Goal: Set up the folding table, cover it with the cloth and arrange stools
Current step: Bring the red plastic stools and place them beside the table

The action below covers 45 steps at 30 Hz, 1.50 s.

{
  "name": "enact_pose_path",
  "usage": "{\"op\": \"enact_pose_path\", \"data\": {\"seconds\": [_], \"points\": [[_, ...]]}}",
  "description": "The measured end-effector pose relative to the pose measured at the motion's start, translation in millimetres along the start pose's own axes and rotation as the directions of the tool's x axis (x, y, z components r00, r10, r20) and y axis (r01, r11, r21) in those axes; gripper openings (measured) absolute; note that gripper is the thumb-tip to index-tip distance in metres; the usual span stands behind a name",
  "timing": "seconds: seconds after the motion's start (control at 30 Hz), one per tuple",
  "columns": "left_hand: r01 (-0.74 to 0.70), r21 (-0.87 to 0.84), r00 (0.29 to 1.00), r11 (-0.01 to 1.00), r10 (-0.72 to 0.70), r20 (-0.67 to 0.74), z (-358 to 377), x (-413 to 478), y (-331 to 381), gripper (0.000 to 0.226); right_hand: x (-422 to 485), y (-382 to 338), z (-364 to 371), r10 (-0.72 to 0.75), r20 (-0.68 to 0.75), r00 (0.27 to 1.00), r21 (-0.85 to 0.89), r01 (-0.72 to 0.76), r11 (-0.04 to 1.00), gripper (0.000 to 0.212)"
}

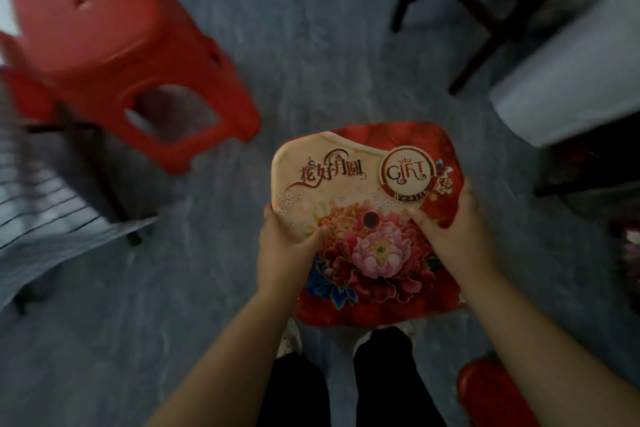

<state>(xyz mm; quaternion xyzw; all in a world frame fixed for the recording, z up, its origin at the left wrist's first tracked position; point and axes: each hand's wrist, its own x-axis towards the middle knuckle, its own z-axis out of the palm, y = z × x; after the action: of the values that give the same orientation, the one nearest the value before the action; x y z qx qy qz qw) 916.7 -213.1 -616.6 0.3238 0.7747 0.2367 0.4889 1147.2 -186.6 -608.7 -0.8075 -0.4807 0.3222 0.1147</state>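
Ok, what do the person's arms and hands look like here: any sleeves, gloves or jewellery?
Both forearms are bare right up to the bottom edge of the picture: no sleeves show. The left hand and the right hand wear no gloves, and no rings, watch or bracelet can be seen. Below the arms show dark trousers and pale patterned slippers, slightly blurred.

Single head-worn wide-angle view, looking steeply down from standing height, close over the forearms, grey mottled floor [242, 28] filling the frame, own feet at bottom centre, edges bowed and blurred
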Motion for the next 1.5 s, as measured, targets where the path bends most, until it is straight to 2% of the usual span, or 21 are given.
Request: {"op": "enact_pose_path", "data": {"seconds": [0.17,0.33,0.47,0.57,0.73,0.83,0.97,1.07,1.2,1.27,1.4,1.5], "points": [[0.089,-0.142,0.983,0.986,-0.110,-0.147,-88,-11,-60,0.078,-44,-69,61,-0.138,0.138,0.981,-0.034,0.144,0.989,0.100],[0.067,-0.258,0.947,0.964,-0.143,-0.287,-151,-35,-103,0.076,-88,-115,103,-0.246,0.269,0.931,-0.056,0.270,0.961,0.096],[0.054,-0.305,0.889,0.951,-0.185,-0.418,-208,-50,-128,0.069,-132,-148,127,-0.307,0.399,0.864,-0.045,0.353,0.934,0.098],[0.053,-0.342,0.858,0.938,-0.218,-0.466,-251,-67,-155,0.072,-171,-168,153,-0.354,0.450,0.820,-0.073,0.429,0.901,0.103],[0.074,-0.406,0.798,0.911,-0.299,-0.524,-324,-102,-219,0.070,-246,-193,211,-0.346,0.583,0.735,-0.076,0.474,0.877,0.105],[0.122,-0.441,0.750,0.889,-0.373,-0.547,-372,-126,-270,0.087,-298,-204,252,-0.345,0.637,0.689,-0.078,0.503,0.860,0.108],[0.177,-0.442,0.685,0.879,-0.433,-0.586,-439,-165,-335,0.094,-377,-223,307,-0.332,0.713,0.618,-0.091,0.550,0.830,0.106],[0.182,-0.490,0.627,0.852,-0.485,-0.610,-488,-195,-379,0.087,-438,-245,348,-0.318,0.764,0.562,-0.078,0.570,0.818,0.105],[0.219,-0.513,0.541,0.830,-0.541,-0.644,-547,-226,-431,0.096,-499,-274,402,-0.375,0.786,0.491,-0.044,0.649,0.759,0.105],[0.205,-0.556,0.502,0.806,-0.574,-0.647,-575,-236,-451,0.092,-523,-291,431,-0.409,0.792,0.453,-0.019,0.689,0.725,0.103],[0.194,-0.603,0.409,0.773,-0.623,-0.667,-639,-237,-482,0.085,-559,-335,491,-0.458,0.812,0.360,0.047,0.744,0.667,0.101],[0.257,-0.612,0.353,0.747,-0.663,-0.661,-692,-227,-505,0.089,-579,-375,541,-0.455,0.839,0.297,0.089,0.751,0.654,0.100]]}}
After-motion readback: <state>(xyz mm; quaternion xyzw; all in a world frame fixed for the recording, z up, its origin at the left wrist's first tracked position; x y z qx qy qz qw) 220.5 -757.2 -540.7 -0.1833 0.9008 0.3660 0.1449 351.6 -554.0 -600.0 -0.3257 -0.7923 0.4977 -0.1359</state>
